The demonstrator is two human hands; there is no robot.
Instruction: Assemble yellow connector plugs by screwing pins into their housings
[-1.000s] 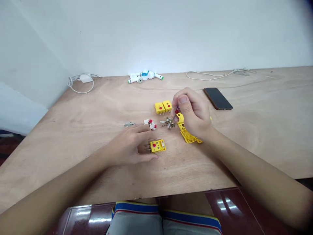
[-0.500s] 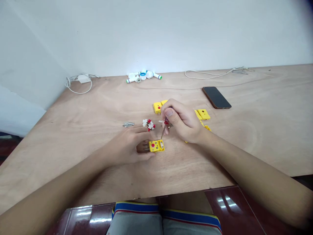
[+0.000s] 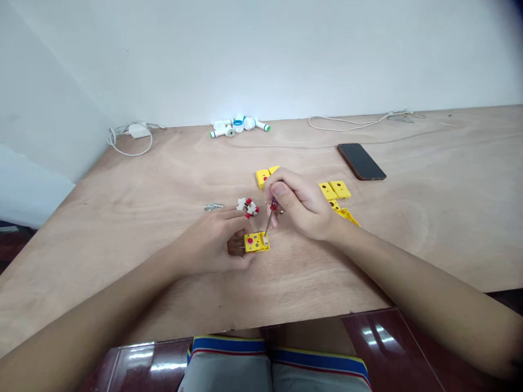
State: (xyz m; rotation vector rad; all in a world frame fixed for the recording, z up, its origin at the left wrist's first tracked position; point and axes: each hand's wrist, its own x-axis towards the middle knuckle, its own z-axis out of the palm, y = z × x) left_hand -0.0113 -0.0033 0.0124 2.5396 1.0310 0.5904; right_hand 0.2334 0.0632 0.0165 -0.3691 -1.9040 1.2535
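Observation:
A small yellow plug housing (image 3: pixel 257 243) with a red button and metal pins lies on the wooden table, its pins pointing left. My left hand (image 3: pixel 214 239) is closed around its pin end, thumb and fingers at its sides. Above it, my right hand (image 3: pixel 300 204) grips a screwdriver (image 3: pixel 269 218) with a dark red handle. The screwdriver's tip meets the white piece at the plug's right end. White-and-red small parts (image 3: pixel 248 207) lie just behind my left fingers, and metal pins (image 3: pixel 213 207) are to their left.
Yellow housings and covers (image 3: pixel 339 189) lie to the right, partly behind my right wrist. Another yellow plug (image 3: pixel 262 177) sits beyond my right hand. Farther back are a phone (image 3: pixel 362 161), a white cable (image 3: pixel 351 129), white tubular parts (image 3: pixel 239 125) and a charger (image 3: pixel 139 130).
The yellow plug has shifted slightly left in my left hand. My right hand has moved a little left, bringing the screwdriver tip onto the white piece.

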